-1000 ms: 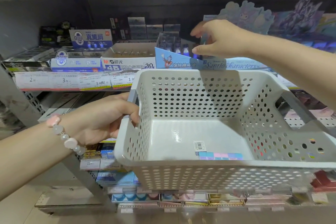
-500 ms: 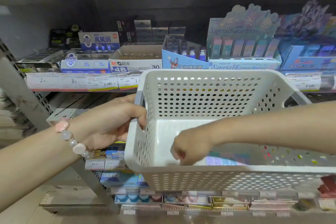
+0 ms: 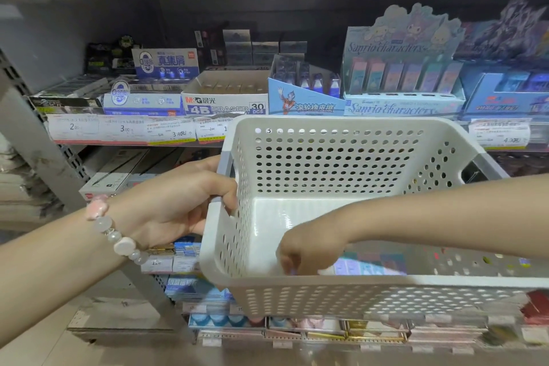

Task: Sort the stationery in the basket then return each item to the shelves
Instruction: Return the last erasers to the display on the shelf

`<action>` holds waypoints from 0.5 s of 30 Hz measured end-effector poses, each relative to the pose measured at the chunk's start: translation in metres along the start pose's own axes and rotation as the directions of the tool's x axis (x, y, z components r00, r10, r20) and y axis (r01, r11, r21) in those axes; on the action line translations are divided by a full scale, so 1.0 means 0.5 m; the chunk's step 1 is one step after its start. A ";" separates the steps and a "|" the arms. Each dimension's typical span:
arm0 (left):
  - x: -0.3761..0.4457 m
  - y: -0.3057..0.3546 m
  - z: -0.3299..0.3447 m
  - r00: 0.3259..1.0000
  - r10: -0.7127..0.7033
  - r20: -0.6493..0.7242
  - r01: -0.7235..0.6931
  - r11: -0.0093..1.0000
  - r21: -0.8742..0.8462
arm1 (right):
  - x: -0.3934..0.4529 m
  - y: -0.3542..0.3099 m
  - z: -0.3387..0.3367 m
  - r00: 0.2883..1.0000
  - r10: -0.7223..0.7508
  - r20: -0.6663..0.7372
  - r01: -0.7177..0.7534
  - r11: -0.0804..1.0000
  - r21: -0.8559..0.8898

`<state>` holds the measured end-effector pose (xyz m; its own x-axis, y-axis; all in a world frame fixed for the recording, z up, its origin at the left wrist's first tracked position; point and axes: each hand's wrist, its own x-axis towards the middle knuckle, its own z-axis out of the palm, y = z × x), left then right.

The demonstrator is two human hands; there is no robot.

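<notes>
My left hand (image 3: 181,202) grips the grey left handle of a white perforated basket (image 3: 335,163), held up in front of the shelves. My right hand (image 3: 309,251) is down inside the basket near its front wall, fingers curled onto a flat pastel pack (image 3: 365,266) with purple, pink and blue sections lying on the basket floor. The fingertips are blurred and partly hidden by the front rim, so the hold itself is unclear.
The shelf behind holds eraser display boxes: a 4B eraser box (image 3: 225,98), a blue cartoon-hero box (image 3: 306,98) and a Sanrio characters box (image 3: 404,80). Price labels (image 3: 124,129) run along the shelf edge. Lower shelves (image 3: 297,327) carry more packs.
My right hand came off the Sanrio box on the shelf and dropped into the basket, settling on the pastel pack. The left hand kept hold of the handle.
</notes>
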<state>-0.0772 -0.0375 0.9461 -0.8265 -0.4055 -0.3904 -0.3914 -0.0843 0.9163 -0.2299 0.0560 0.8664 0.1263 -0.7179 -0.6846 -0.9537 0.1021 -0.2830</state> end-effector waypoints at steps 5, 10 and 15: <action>0.001 -0.003 -0.005 1.000 -0.013 0.005 0.013 1.000 0.028 | -0.059 0.014 -0.045 0.981 0.086 -0.174 0.039 0.791 0.610; 0.004 -0.004 -0.006 1.000 -0.010 0.014 0.010 1.000 0.020 | -0.122 0.031 -0.097 0.969 0.089 -0.229 0.136 0.579 0.804; 0.010 -0.002 -0.008 1.000 -0.012 0.006 0.012 1.000 0.022 | -0.209 0.042 -0.162 0.913 0.142 -0.382 0.293 0.422 0.858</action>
<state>-0.0792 -0.0432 0.9436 -0.8241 -0.3990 -0.4021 -0.4101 -0.0694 0.9094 -0.2851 0.0773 0.9868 -0.1246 -0.9041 -0.4087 -0.1312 0.4233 -0.8965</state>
